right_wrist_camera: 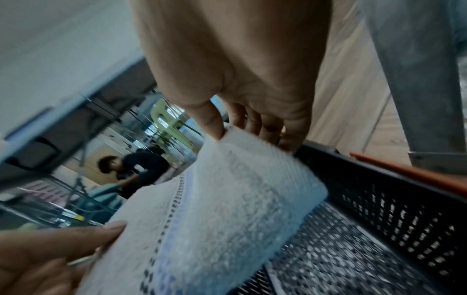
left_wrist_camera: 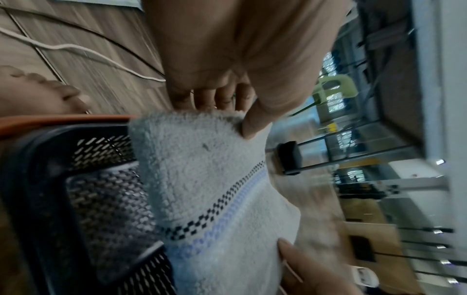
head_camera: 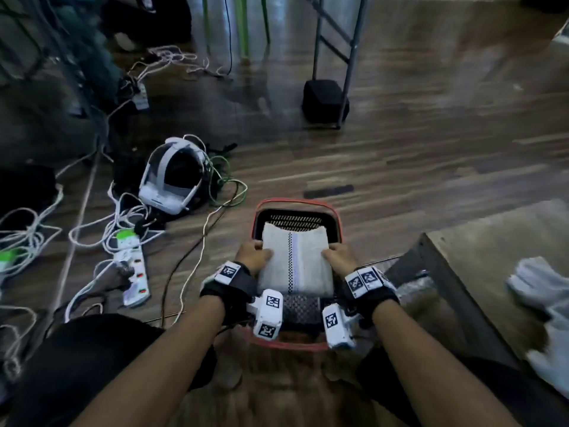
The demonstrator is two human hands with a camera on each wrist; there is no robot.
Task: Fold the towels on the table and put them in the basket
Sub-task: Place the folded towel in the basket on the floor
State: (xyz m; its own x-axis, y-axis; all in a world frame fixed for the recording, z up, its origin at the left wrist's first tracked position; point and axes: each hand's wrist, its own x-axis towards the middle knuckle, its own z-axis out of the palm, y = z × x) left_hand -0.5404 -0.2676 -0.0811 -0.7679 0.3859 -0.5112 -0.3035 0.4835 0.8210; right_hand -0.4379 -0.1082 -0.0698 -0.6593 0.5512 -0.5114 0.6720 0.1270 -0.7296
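Grip on both sides held the folded towel (head_camera: 296, 261): my left hand (head_camera: 253, 255) pinched its left edge, thumb on top and fingers beneath, and my right hand (head_camera: 339, 256) pinched the right edge likewise, I judge so the fold would not fall open. The towel hung low in the middle of the frame, over the black mesh basket (head_camera: 338, 224) on the floor. Another towel (head_camera: 542, 291) lay on the tabletop (head_camera: 480, 241) at lower right.
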